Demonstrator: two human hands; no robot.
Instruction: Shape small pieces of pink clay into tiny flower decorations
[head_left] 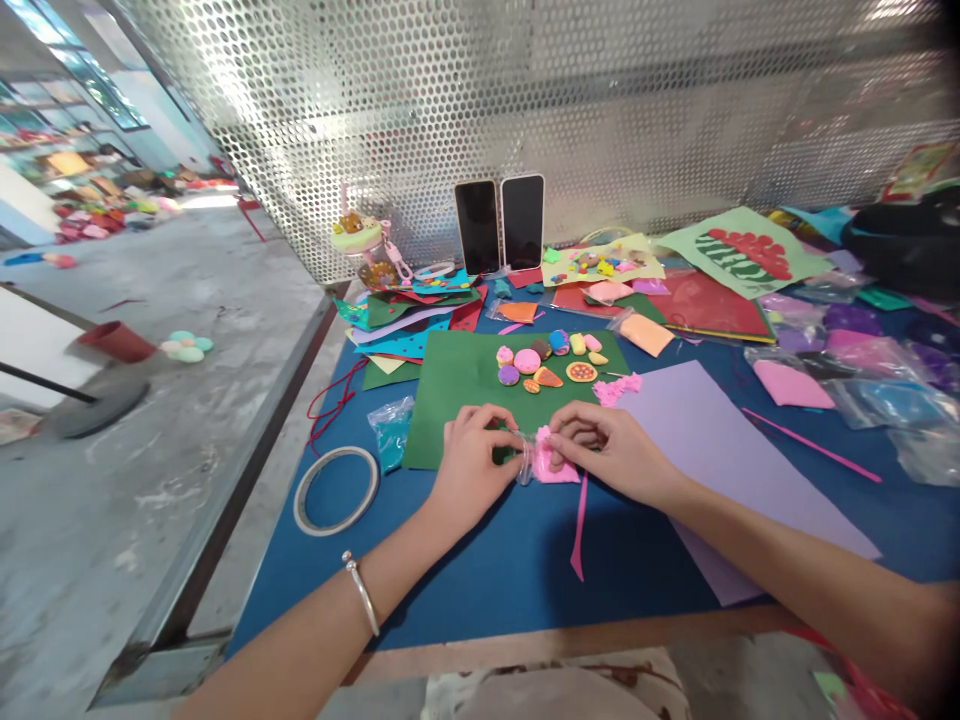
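Note:
My left hand (480, 450) pinches the clear plastic wrapper (526, 460) around a lump of pink modelling clay (551, 468). From the other side, the fingers of my right hand (600, 445) are closed on the pink clay at the bag's edge. Below the clay, a thin pink modelling tool (579, 530) lies on the blue table (480, 590). Behind my hands is a green sheet (450, 400) with several small clay pieces, among them a round pizza shape (582, 372). Crumbled pink clay (617, 390) sits by the sheet's right edge.
A roll of tape (298, 495) and a bag of teal clay (390, 440) lie at left. A purple sheet (720, 450) lies under my right forearm. Two phones (478, 228) lean on the perforated metal panel (600, 110). Bagged clay (793, 385) is piled at right.

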